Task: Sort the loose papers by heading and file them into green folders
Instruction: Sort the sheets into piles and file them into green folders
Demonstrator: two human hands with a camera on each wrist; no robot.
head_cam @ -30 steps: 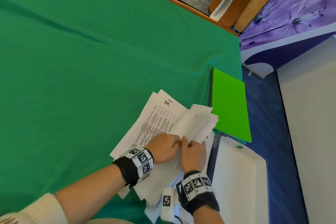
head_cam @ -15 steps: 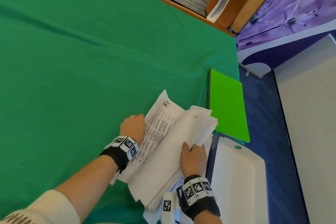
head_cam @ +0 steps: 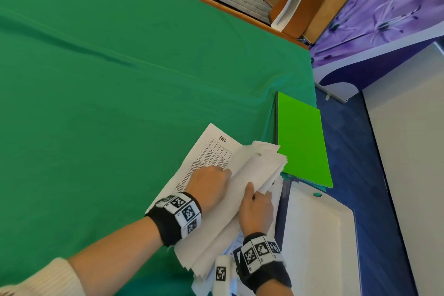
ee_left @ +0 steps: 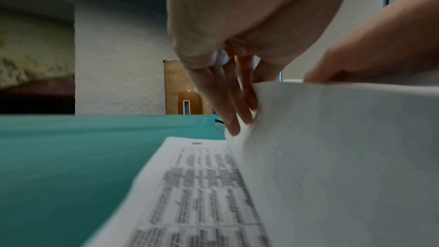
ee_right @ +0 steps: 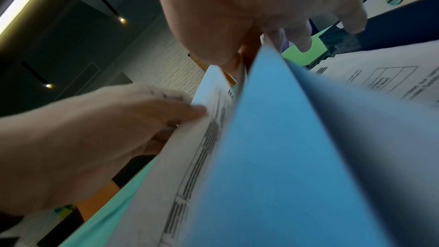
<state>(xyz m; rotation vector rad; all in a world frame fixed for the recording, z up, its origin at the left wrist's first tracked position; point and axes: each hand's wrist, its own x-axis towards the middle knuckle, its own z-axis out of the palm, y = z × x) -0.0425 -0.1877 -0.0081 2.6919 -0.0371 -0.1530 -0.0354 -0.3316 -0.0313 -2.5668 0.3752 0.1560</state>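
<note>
A thick stack of loose white papers (head_cam: 259, 168) is lifted at the table's near right edge. My right hand (head_cam: 254, 197) grips it, thumb on top and fingers (ee_right: 301, 42) underneath. A printed sheet headed "HR" (head_cam: 211, 151) lies flat on the green cloth just left of the stack, also visible in the left wrist view (ee_left: 202, 185). My left hand (head_cam: 228, 173) rests over that sheet, and its fingers (ee_left: 237, 119) pinch the left edge of the stack's top sheet. A bright green folder (head_cam: 302, 142) lies shut beyond the stack.
The green cloth (head_cam: 120, 103) covers the table far to the left and back. A white tray (head_cam: 317, 235) sits right of my right hand, off the table edge. More printed sheets (ee_right: 392, 78) lie under the lifted stack. Boards lean against the back wall.
Half a second ago my left hand was at the left edge of the "HR" sheet on the cloth. It has moved back right to the stack. My right hand keeps its hold.
</note>
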